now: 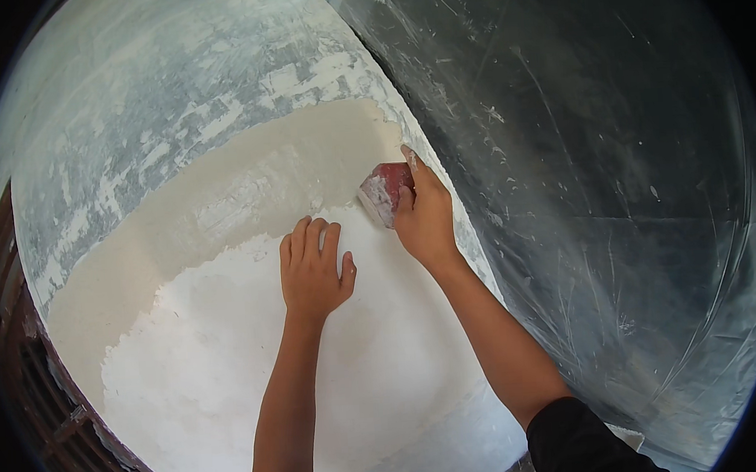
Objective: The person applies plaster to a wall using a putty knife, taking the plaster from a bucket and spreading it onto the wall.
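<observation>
Holds one dark-red block (382,193), smeared with white, just above and right of the frame's centre. Lies at the left side of the right hand (427,221), gripped by the thumb and fingers, with one fingertip stretched upward past its upper right corner. Sits over one wide pale surface (230,355), near the lower edge of one beige band (152,248); cannot tell whether pressed against it or slightly clear. Lays the left hand (311,269) lower and to the left, close to mid-frame, back showing, fingers loosely side by side, thumb spread. Reaches in with two bare forearms (288,394) from the lower edge, one ending in a black sleeve (585,443) at lower right. Turns patchy grey and white above the band, across the upper left. Includes one dark plastic sheet (597,182), streaked and creased, filling the right side, and one brown slatted frame (59,424) along the lower left rim.
</observation>
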`<state>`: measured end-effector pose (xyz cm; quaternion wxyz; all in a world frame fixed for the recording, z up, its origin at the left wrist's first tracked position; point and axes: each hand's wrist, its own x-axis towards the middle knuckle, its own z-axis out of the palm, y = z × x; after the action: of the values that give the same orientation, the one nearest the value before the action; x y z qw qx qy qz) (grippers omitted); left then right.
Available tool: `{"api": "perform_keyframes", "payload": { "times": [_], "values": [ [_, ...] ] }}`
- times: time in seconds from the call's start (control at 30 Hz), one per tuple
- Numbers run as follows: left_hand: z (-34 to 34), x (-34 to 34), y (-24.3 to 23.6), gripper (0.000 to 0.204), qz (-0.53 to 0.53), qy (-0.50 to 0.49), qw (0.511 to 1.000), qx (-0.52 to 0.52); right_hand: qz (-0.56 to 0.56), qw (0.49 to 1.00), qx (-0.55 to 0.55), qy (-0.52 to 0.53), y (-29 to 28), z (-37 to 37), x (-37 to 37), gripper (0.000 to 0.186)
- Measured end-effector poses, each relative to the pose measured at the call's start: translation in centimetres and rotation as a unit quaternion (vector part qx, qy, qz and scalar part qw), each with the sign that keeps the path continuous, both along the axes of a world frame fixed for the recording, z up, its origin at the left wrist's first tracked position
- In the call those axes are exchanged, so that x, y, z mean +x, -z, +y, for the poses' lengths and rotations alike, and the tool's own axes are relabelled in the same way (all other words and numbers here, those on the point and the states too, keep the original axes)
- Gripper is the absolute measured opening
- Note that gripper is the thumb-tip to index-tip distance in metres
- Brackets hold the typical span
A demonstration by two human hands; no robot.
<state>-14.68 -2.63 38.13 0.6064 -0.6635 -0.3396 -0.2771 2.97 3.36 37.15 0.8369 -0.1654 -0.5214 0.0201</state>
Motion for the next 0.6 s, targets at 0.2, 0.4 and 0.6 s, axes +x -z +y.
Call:
{"api": "perform_keyframes", "payload": {
  "times": [0.2,0.4,0.6],
  "values": [
    [0.6,0.8,0.0,0.043,0.006,0.005,1.0,-0.01,-0.077,0.997,-0.011,0.023,-3.0,5.5,0.7,0.057],
    [-0.2,-0.5,-0.1,0.043,-0.005,-0.014,1.0,0.001,0.023,0.994,-0.086,0.059,-0.9,3.1,2.0,0.055],
    [0.5,0.6,-0.1,0.043,0.002,-0.005,1.0,-0.001,-0.049,0.995,-0.088,0.024,-3.0,4.9,0.8,0.062]
  ]
}}
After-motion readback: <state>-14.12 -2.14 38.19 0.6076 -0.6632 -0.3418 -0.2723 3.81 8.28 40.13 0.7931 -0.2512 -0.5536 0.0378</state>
